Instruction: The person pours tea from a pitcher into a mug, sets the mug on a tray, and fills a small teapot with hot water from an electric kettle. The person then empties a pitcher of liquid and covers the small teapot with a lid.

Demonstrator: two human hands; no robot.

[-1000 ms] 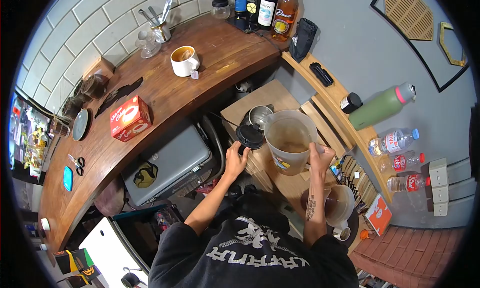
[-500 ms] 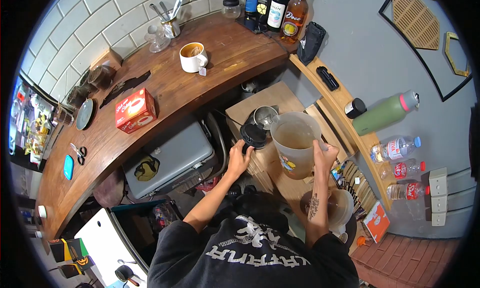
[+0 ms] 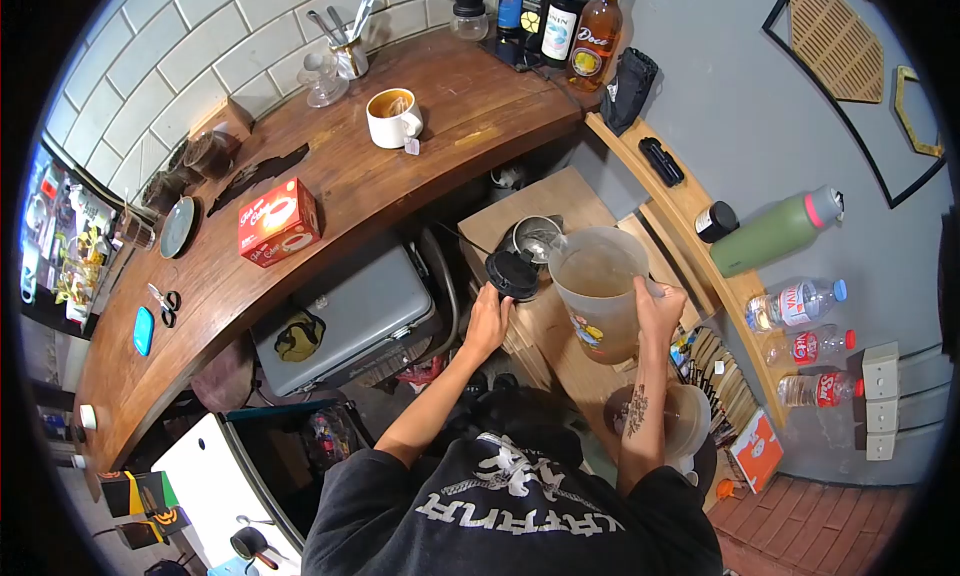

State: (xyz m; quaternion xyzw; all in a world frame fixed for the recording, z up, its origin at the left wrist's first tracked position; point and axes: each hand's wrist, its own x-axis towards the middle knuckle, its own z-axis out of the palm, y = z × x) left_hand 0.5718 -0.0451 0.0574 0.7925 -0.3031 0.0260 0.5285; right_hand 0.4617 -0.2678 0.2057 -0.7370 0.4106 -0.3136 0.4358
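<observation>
My left hand is closed at the black handle side of a metal kettle, and the raised round black lid partly hides its grip. The open steel mouth of the kettle shows just beyond that lid. My right hand grips the handle of a large translucent plastic pitcher with a coloured picture on its side. Liquid is visible inside the pitcher. Its spout tilts toward the kettle's mouth; whether liquid is flowing is too small to tell.
A wooden counter curves along the back, carrying a white mug and a red box. Bottles and a green flask stand along the right ledge. A second plastic pitcher sits below my right forearm; a grey case lies left.
The view has shifted slightly, moving everything a little to the right. Both hands keep their grips, and the pitcher stays tilted beside the kettle.
</observation>
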